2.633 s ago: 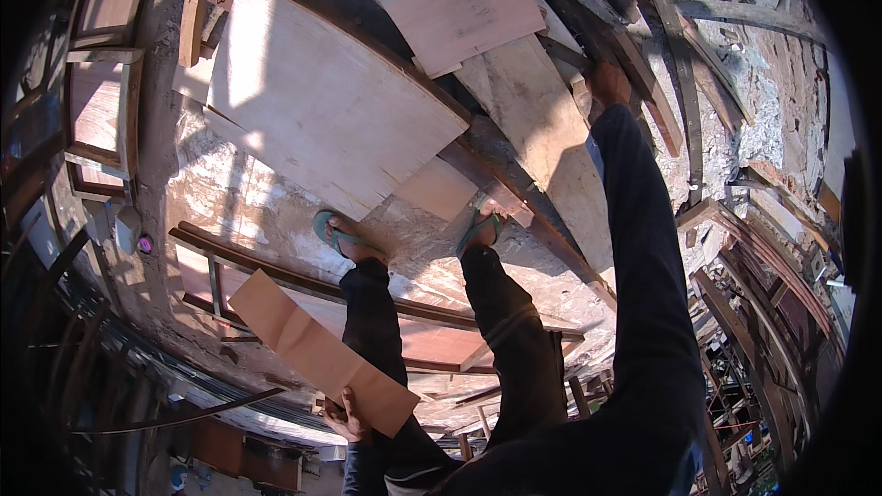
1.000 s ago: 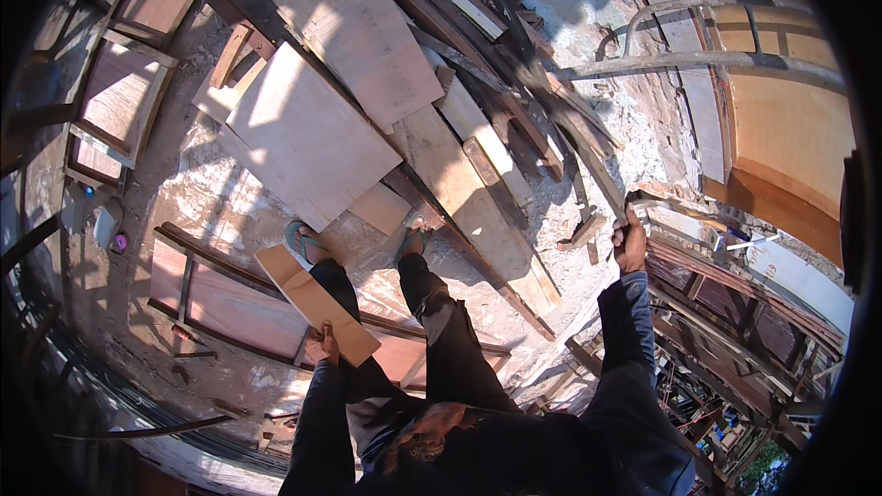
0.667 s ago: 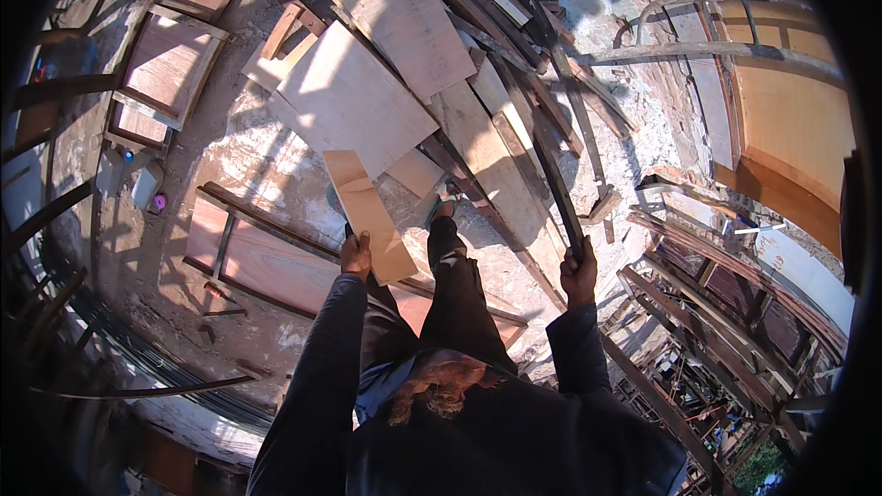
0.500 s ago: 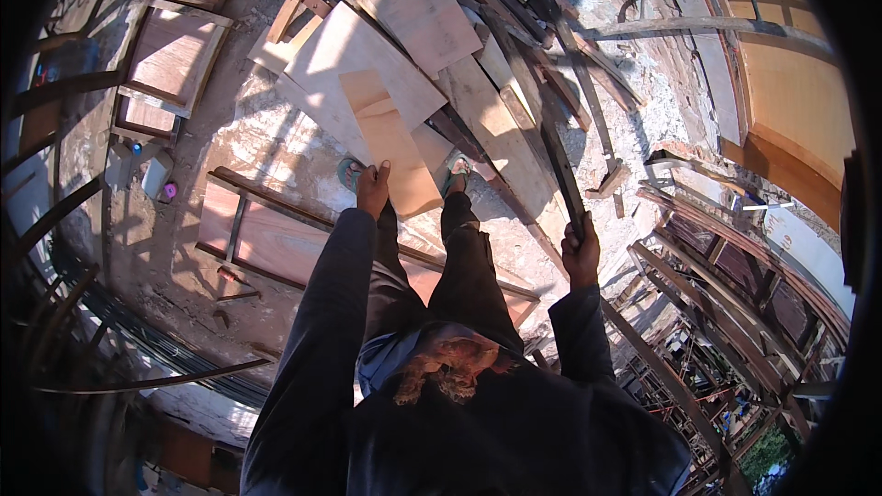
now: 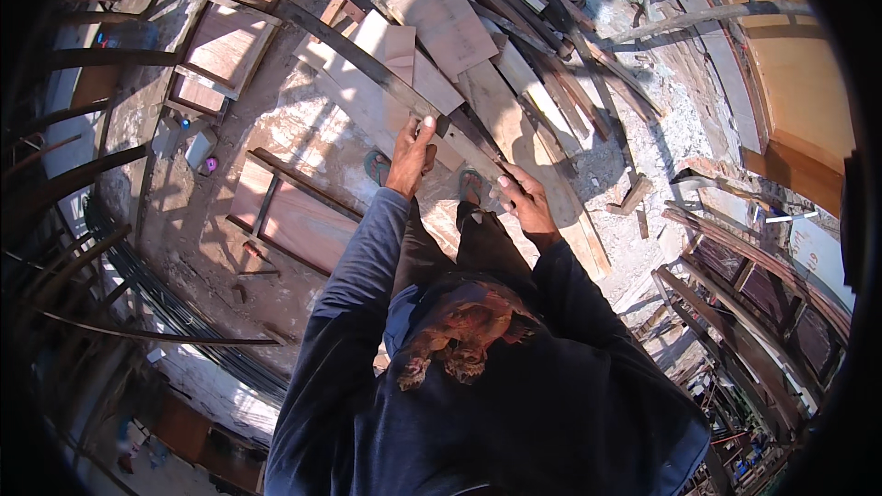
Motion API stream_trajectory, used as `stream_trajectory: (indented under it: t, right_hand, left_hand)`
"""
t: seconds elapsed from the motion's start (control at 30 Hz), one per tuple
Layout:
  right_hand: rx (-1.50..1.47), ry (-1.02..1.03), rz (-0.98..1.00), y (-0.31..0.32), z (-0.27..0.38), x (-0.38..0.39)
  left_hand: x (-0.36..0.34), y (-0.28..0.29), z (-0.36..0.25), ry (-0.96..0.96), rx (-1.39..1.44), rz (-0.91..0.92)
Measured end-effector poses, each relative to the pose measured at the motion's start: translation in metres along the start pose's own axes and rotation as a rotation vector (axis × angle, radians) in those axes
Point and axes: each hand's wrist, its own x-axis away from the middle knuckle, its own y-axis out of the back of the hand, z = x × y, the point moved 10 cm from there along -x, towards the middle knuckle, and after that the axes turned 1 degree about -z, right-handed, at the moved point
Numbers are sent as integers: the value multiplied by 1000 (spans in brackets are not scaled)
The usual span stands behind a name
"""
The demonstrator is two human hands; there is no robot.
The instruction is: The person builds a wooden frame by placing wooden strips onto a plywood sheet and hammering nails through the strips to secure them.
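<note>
A long, dark-faced wooden strip point(image 5: 363, 62) runs slantwise in front of me, from the far left down toward my right hand. My left hand point(image 5: 411, 158) is closed at its near edge around the middle, thumb uppermost. My right hand point(image 5: 527, 202) grips the strip's near right end, its fingers bent and partly hidden. Beneath the strip, pale plywood sheets point(image 5: 446, 23) lie overlapping on the ground. A small pinkish plywood piece point(image 5: 401, 48) shows just beyond the strip. My sandalled feet stand close below the hands.
A framed plywood panel point(image 5: 299, 211) lies left of my legs. More framed panels point(image 5: 225, 41) stand farther left. Long timber pieces point(image 5: 551, 55) are heaped ahead to the right. Stacked frames point(image 5: 753, 285) stand at the right, and dark bent rods point(image 5: 175, 303) at the left.
My left hand has let go of the plywood piece and taken hold of the strip. My right hand has moved left and inward, turning the strip from lengthwise to slanting across me.
</note>
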Motion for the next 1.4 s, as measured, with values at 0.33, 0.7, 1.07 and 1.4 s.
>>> stream_trajectory:
  t: [0.33,0.7,1.07,1.4]
  right_hand:
    - [625,650,223,-3,80,49]
    - [953,586,456,-56,5,72]
    - [1118,342,826,-142,-49,112]
    - [1126,632,941,-227,-63,145]
  left_hand:
    - [120,-19,14,-248,216,-177]
    - [213,25,61,-470,347,-548]
    - [298,86,87,-583,204,-744]
    - [383,134,132,-558,320,-1132]
